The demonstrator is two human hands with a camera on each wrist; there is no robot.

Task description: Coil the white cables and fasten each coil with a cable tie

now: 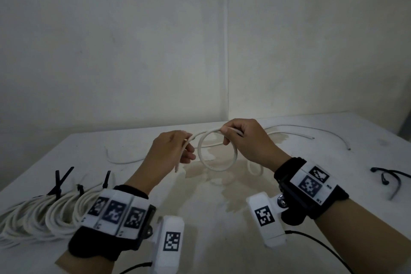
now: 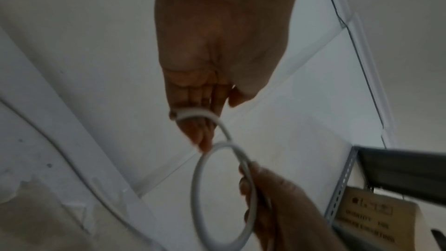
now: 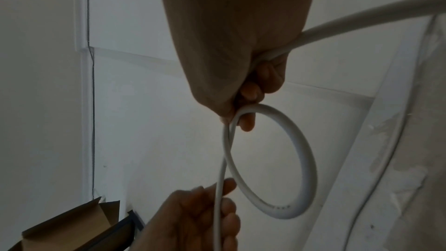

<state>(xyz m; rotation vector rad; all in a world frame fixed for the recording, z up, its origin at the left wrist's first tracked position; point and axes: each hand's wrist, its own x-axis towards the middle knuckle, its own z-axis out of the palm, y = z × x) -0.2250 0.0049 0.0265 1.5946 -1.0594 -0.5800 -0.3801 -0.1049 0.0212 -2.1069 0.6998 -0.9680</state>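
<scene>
A white cable (image 1: 201, 151) is held above the table between both hands, with one round loop (image 3: 306, 159) formed in it. My right hand (image 1: 231, 134) pinches the top of the loop where the strands cross; the right wrist view shows those curled fingers (image 3: 246, 121) on the crossing. My left hand (image 1: 185, 148) grips the strand leading off the loop, and the cable's short free end (image 1: 176, 168) hangs below it. The left wrist view shows the cable (image 2: 196, 188) lying across my left fingers (image 2: 205, 133). The rest of the cable (image 1: 255, 167) trails under my right wrist.
Three tied white coils (image 1: 44, 213) with black cable ties lie at the table's left front. Loose white cables lie behind my left hand (image 1: 124, 161) and at the back right (image 1: 311, 134). Spare black cable ties (image 1: 391, 177) lie at the right. A stained patch (image 1: 222, 176) marks the table's middle.
</scene>
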